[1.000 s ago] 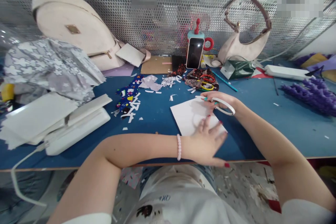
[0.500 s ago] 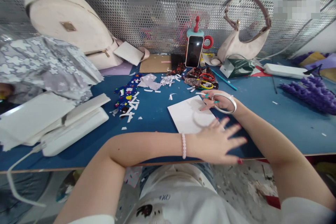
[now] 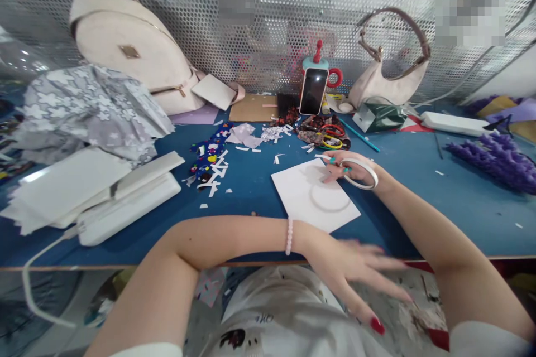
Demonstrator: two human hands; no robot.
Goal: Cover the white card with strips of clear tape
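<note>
My left hand (image 3: 354, 270), a pink bead bracelet at its wrist, reaches across to the right with fingers spread and nothing in them; motion blurs it. It hovers near the table's front edge, below a white sheet of card (image 3: 307, 189). At the sheet's upper right corner, my right hand (image 3: 341, 157) is closed on a roll of white tape (image 3: 374, 178), which casts a ring-shaped shadow on the sheet. A short white strip (image 3: 321, 156) shows by the right fingertips.
White paper scraps (image 3: 218, 167) lie left of the sheet. Behind are scissors (image 3: 333, 144), a teal pen (image 3: 362, 136) and a phone (image 3: 313, 92) leaning on a cup. A white device (image 3: 129, 209) and stacked card (image 3: 67, 178) sit left; purple fuzzy stems (image 3: 494, 162) lie right.
My left hand has swung down and toward me, off the sheet's lower corner, fingers still spread. The right hand keeps its hold on the tape roll. The view has tilted slightly.
</note>
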